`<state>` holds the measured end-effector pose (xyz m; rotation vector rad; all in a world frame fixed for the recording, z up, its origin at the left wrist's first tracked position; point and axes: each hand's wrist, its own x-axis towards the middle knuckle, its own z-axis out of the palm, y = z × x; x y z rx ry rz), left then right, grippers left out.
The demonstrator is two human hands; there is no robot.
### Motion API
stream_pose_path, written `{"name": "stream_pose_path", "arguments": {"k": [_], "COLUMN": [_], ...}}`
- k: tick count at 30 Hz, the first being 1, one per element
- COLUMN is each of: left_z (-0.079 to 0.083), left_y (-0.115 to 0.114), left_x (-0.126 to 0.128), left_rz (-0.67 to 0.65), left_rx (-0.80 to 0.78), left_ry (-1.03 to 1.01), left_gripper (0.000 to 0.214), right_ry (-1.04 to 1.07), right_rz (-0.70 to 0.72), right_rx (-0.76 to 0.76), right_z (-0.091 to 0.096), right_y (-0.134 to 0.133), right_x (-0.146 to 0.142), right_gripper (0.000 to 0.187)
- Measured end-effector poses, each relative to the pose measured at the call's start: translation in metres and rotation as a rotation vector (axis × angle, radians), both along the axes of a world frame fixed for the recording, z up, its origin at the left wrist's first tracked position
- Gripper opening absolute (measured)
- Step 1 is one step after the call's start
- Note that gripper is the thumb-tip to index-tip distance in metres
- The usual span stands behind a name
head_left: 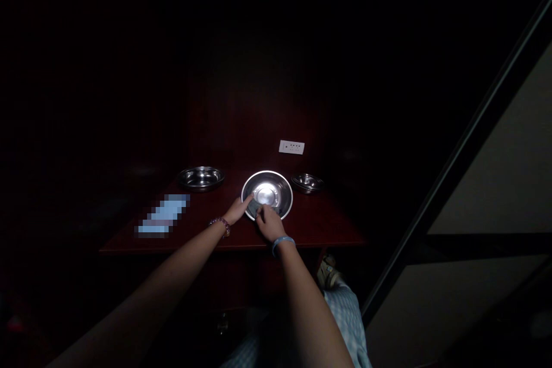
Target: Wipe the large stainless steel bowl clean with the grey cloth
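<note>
- left hand grips the steel bowl rim, thumb inside
- right hand, fingers curled, holds grey cloth against it
- both reach forward over the worktop

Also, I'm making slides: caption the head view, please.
Left hand holds a metal bowl while the right hand holds a grey cloth inside it, at a dark red table.

The left hand, right hand and both forearms are bare. A dark purplish-red beaded bracelet circles the left wrist, a slim pale blue band the right. Below the worktop's front edge shows a blue-and-white checked garment.
</note>
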<state>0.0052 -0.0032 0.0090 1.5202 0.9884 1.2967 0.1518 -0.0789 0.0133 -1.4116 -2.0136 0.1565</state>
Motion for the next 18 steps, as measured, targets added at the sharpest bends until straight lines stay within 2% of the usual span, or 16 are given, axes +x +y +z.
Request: {"name": "stream_pose_path", "arguments": {"k": [4,6,8,11,15,18], "left_z": [0.004,0.006,0.006,0.007,0.007,0.005], "left_y": [-0.004,-0.004,-0.005,-0.005,-0.004,-0.002], "left_x": [-0.001,-0.001,0.000,0.001,0.003,0.005], "left_rz": [0.009,0.044,0.067,0.035,0.017,0.014], "left_rx": [0.024,0.047,0.056,0.095,0.155,0.138], "left_ry": [-0.016,-0.024,-0.018,-0.012,-0.020,-0.029], "left_gripper": [0.042,0.043,0.044,0.048,0.060,0.063], "right_ry": [-0.065,-0.122,-0.175,-0.214,-0.264,-0.323], "right_rz": [0.065,0.058,0.054,0.074,0.094,0.048], "right_rx": [-0.055,-0.127,-0.204,-0.251,-0.286,-0.315], "right_z": [0.011,0.013,0.014,0.017,0.024,0.030], "right_y": [-0.012,-0.015,-0.016,-0.014,-0.012,-0.014], "right_x": [-0.008,-0.013,-0.016,-0.011,0.010,0.026], "right_gripper": [0.058,0.067,0.069,0.068,0.061,0.056]}}
